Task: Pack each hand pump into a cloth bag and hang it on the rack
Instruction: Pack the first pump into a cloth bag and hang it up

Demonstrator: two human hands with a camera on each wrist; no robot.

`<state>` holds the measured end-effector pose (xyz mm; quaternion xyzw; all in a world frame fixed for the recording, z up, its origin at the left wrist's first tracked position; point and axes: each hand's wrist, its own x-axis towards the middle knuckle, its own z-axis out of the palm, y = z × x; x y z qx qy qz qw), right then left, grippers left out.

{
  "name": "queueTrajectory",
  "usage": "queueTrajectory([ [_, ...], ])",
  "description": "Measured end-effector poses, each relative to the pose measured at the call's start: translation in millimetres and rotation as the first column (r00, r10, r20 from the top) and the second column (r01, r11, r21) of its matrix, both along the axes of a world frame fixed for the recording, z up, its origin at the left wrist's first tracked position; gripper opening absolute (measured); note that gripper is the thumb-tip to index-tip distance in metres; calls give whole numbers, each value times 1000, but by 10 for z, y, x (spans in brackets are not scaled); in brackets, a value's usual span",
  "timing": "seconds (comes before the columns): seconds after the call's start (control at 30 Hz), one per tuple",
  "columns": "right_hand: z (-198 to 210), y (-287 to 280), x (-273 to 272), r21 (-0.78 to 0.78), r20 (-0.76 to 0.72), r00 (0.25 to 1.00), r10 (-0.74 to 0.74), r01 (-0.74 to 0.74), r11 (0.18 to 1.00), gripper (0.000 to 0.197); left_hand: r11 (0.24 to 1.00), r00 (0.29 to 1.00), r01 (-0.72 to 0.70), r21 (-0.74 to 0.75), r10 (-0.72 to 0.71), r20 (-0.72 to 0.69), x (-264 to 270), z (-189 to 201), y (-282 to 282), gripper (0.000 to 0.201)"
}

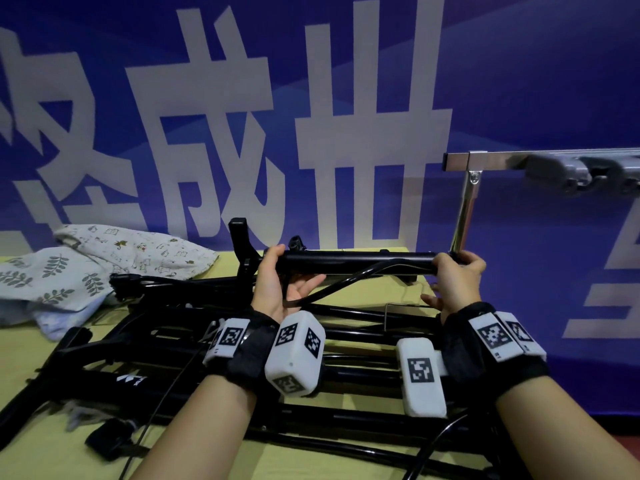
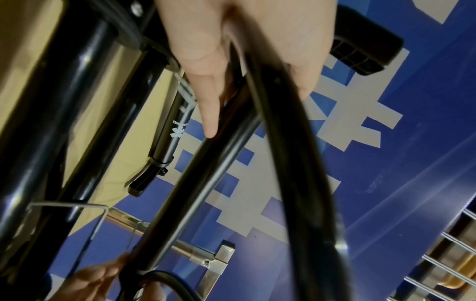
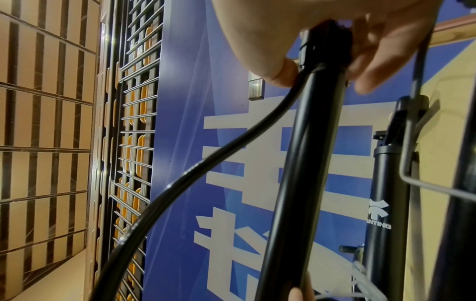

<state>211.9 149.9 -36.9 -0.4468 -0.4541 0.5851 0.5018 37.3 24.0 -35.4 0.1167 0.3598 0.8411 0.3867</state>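
I hold one black hand pump (image 1: 356, 262) level above the table, with both hands on its tube. My left hand (image 1: 277, 285) grips the left part, thumb on top and fingers underneath; the left wrist view has its fingers (image 2: 206, 114) along the tube (image 2: 206, 179). My right hand (image 1: 457, 282) grips the right end, thumb and fingers wrapped round it (image 3: 335, 30). The pump's hose (image 1: 346, 284) sags in a loop below the tube (image 3: 304, 163). Two patterned cloth bags (image 1: 138, 251) lie crumpled at the back left. The metal rack (image 1: 502, 159) stands at the right.
Several more black pumps (image 1: 207, 362) lie in a heap on the yellow-green table (image 1: 52, 455) under my wrists, with hoses and wire loops among them. Grey hooks (image 1: 561, 174) hang on the rack's bar, and its post (image 1: 467, 209) rises just behind my right hand. A blue banner fills the back.
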Motion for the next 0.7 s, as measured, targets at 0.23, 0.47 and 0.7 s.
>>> queueTrajectory([
  [0.23,57,-71,-28,210,251,955,-158,106,972,37,998,997,-67,15,66,32,11,-15,-9,25],
  [0.47,40,-107,-28,474,515,805,-296,21,880,33,998,998,-65,2,65,0,11,-35,-36,22],
  [0.7,161,-219,-107,429,613,769,182,-517,741,21,999,1000,-17,-42,17,-15,16,-24,-47,23],
])
